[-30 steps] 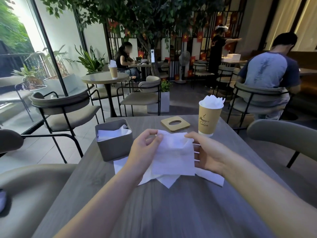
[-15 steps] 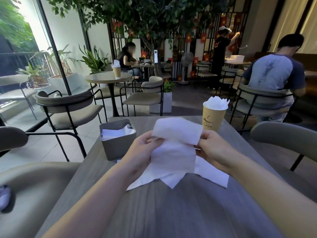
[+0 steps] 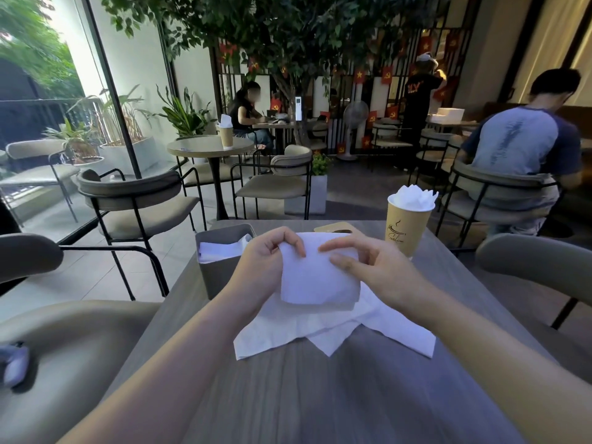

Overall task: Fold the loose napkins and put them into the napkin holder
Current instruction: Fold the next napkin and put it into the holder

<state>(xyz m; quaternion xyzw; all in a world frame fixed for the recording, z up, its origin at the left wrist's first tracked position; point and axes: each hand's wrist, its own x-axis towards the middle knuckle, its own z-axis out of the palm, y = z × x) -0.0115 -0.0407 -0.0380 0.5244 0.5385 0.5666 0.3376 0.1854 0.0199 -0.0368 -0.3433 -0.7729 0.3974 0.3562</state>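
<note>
A white napkin (image 3: 315, 274), folded over into a rectangle, hangs just above the table between both hands. My left hand (image 3: 264, 262) pinches its upper left edge. My right hand (image 3: 373, 267) holds its right side, fingers lying across the top. Under it several loose white napkins (image 3: 288, 331) lie spread on the grey wooden table (image 3: 320, 395). The grey box-shaped napkin holder (image 3: 219, 272) stands to the left of my left hand, with folded napkins (image 3: 221, 249) inside it.
A paper cup (image 3: 405, 227) stuffed with white napkins stands at the back right of the table. A tan wooden coaster (image 3: 333, 226) lies behind my hands. Padded chairs flank the table on both sides. Other people sit at tables further back.
The napkin's raised upper flap has been folded down over the lower half, making a compact rectangle. Both hands have shifted slightly with it.
</note>
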